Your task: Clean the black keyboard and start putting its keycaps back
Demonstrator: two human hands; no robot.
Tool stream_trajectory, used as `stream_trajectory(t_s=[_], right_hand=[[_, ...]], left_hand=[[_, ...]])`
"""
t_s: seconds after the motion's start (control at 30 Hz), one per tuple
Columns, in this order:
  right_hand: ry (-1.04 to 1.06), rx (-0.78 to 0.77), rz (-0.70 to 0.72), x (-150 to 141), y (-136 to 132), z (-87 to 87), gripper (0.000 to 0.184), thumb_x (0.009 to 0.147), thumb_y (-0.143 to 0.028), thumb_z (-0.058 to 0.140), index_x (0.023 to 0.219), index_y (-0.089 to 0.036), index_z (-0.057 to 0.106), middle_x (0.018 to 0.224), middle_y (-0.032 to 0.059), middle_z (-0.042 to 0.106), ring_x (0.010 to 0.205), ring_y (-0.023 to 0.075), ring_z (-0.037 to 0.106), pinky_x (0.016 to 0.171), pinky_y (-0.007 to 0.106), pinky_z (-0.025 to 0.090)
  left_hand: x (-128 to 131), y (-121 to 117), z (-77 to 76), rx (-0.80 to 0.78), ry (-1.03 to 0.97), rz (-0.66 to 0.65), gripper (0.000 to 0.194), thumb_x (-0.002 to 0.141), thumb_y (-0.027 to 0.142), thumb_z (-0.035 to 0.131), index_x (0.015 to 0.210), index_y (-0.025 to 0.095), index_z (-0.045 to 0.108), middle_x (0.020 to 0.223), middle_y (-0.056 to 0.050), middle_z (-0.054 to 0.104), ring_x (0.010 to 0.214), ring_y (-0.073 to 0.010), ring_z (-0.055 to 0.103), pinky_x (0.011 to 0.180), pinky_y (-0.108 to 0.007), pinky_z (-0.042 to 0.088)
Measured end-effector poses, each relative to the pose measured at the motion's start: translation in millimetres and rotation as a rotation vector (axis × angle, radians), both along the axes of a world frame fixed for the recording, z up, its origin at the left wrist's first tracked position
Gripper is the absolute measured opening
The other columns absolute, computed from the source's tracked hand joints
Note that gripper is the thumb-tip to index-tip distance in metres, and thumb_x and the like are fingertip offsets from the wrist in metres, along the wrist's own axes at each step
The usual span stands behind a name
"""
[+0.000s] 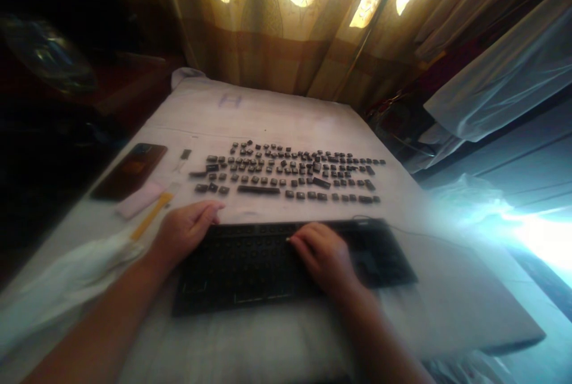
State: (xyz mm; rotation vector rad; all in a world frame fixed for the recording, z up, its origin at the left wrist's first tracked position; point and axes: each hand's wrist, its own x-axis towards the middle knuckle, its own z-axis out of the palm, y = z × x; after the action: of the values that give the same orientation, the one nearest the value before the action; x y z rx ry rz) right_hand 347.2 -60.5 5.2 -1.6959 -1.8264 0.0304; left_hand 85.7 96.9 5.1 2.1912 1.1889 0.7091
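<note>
A black keyboard base [250, 276] with its keycaps off lies across the near part of the table. Over its middle, my right hand [325, 253] is closed in a pinch; a tiny pale tip shows at the fingers, too small to name. My left hand [187, 223] is at the base's upper left corner, thumb and fingers closed together; whatever they may hold is hidden. Beyond the base, loose black keycaps [263, 180] lie in rough rows, with the long space bar [258, 189] in the nearest row. Blur hides fine detail on the base.
Left on the white-covered table [277, 112] lie a dark phone [131, 169], a pink block [139, 200], a yellow stick [152, 216] and a white cloth or bag [71, 279]. A thin cable [429, 238] runs right from the keyboard. Curtains [268, 44] hang behind.
</note>
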Motion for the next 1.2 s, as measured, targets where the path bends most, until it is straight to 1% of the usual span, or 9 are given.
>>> stream_trajectory(t_s=[0.17,0.33,0.53,0.67,0.77,1.03,1.2], right_hand=[[0.06,0.033,0.014,-3,-3,8.4,0.021,0.098,-0.023,0.056,0.08,-0.019,0.065,0.078,0.0039,0.068,0.073,0.0175,0.064,0.068,0.027,0.05],[0.072,0.008,0.032,-11,-1,17.1,0.02,0.098,-0.023,0.055,0.081,-0.019,0.065,0.079,0.0038,0.068,0.074,0.0178,0.064,0.068,0.027,0.049],[0.036,0.001,0.02,-16,5,9.6,0.022,0.099,-0.023,0.055,0.08,-0.02,0.066,0.077,0.0034,0.068,0.072,0.0175,0.064,0.067,0.027,0.048],[0.008,-0.013,0.012,-16,6,5.9,0.021,0.098,-0.023,0.056,0.08,-0.02,0.066,0.078,0.0033,0.068,0.073,0.0177,0.064,0.069,0.027,0.048],[-0.016,-0.029,0.009,-16,6,5.8,0.02,0.098,-0.022,0.055,0.081,-0.02,0.066,0.079,0.0036,0.069,0.074,0.0179,0.064,0.07,0.028,0.048],[-0.06,-0.066,0.024,-17,6,7.6,0.017,0.097,-0.019,0.054,0.086,-0.021,0.067,0.085,0.0044,0.07,0.078,0.0186,0.065,0.072,0.028,0.049],[-0.141,-0.074,-0.002,-18,5,9.8,0.016,0.096,-0.018,0.054,0.087,-0.02,0.066,0.086,0.0052,0.07,0.079,0.0201,0.065,0.073,0.029,0.048]], left_hand=[[-1,0,-0.4,0.011,-0.004,-0.012,0.048,0.092,0.054,0.042,0.094,0.021,0.077,0.072,-0.001,0.075,0.069,-0.0203,0.07,0.066,-0.028,0.05],[-1,0,0.9,0.014,-0.017,-0.018,0.046,0.091,0.053,0.043,0.09,0.021,0.076,0.072,0.0,0.075,0.069,-0.0204,0.071,0.066,-0.028,0.05],[-1,0,-0.6,0.023,-0.012,-0.025,0.045,0.093,0.052,0.043,0.089,0.022,0.076,0.075,0.0,0.076,0.072,-0.02,0.072,0.067,-0.027,0.05],[-1,0,-1.0,0.032,-0.015,-0.028,0.045,0.093,0.052,0.044,0.089,0.022,0.076,0.075,0.0,0.076,0.072,-0.02,0.072,0.067,-0.027,0.05],[-1,0,-1.0,0.048,-0.017,-0.037,0.044,0.093,0.05,0.044,0.087,0.022,0.076,0.074,0.0,0.075,0.071,-0.0193,0.071,0.067,-0.027,0.05],[-2,1,-3.8,0.053,-0.015,-0.029,0.043,0.093,0.05,0.044,0.092,0.022,0.077,0.075,0.001,0.076,0.071,-0.0194,0.071,0.068,-0.027,0.051],[-2,1,-4.0,0.052,-0.009,-0.034,0.045,0.093,0.05,0.043,0.093,0.021,0.077,0.072,0.0,0.075,0.07,-0.0198,0.071,0.067,-0.028,0.051]])
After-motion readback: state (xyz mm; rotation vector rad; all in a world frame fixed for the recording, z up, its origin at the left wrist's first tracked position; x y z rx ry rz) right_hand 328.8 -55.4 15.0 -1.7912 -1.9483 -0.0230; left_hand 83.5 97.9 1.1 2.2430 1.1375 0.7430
